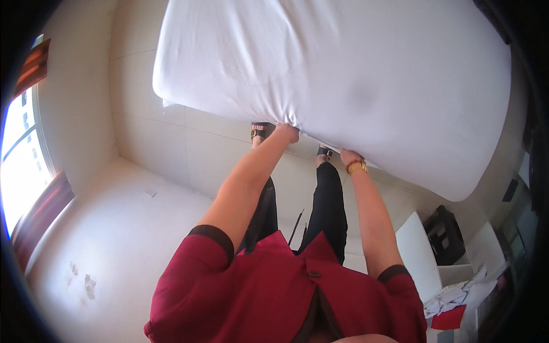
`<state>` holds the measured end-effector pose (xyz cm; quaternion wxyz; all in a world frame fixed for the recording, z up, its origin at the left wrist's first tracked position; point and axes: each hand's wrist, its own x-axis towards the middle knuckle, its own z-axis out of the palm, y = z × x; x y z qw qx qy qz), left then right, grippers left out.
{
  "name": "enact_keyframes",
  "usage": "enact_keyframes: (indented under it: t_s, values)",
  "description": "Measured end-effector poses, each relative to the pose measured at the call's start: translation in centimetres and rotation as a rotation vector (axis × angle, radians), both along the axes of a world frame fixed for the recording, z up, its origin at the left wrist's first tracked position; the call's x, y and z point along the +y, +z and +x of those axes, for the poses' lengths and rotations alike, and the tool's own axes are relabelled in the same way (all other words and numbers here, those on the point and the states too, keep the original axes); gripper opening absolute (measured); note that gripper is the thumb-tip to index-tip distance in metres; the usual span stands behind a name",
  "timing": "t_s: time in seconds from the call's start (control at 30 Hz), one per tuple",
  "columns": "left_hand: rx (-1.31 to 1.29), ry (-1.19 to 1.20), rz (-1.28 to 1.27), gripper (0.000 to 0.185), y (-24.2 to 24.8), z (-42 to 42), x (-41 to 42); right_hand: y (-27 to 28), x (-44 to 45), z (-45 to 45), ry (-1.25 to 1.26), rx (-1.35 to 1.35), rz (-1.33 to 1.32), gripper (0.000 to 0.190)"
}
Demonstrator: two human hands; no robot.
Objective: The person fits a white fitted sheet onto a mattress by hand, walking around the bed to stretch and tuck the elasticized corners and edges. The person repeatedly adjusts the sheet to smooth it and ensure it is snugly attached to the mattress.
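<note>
A mattress covered by a white sheet [386,64] fills the upper middle and right of the view. At its near edge, my left hand [288,133] grips the sheet, and creases fan out from that spot across the top. Further right along the same edge is my right hand [351,158], with a gold watch [357,167] and a beaded bracelet at the wrist. Its fingers are hidden under the edge of the sheet, so their hold cannot be made out.
Pale floor tiles [150,137] lie beneath the mattress. A window [25,141] with reddish-brown curtains [43,214] is at the left. At the lower right stands a white open cabinet [418,257] holding a black object [446,236], with crumpled white cloth [448,298] beside it.
</note>
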<state>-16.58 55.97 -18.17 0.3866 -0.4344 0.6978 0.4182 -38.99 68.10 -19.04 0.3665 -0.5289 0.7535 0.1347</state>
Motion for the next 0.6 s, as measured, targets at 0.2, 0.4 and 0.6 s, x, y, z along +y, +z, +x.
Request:
enact_keyframes:
  t_s: [0.2,0.4,0.6]
  values:
    - [0.325,0.207,-0.482,0.033,7.0,7.7,2.3,6.7,-1.0,11.8,0.107,-0.366,-0.297,0.054]
    - [-0.070,0.130,-0.212,0.043,5.3,11.7,-2.5,3.5,-8.3,20.7,0.026,-0.343,-0.054,0.042]
    - [0.213,0.141,-0.833,0.041,-0.7,12.4,-0.5,-1.4,-9.7,21.8,0.017,-0.195,-0.297,0.045]
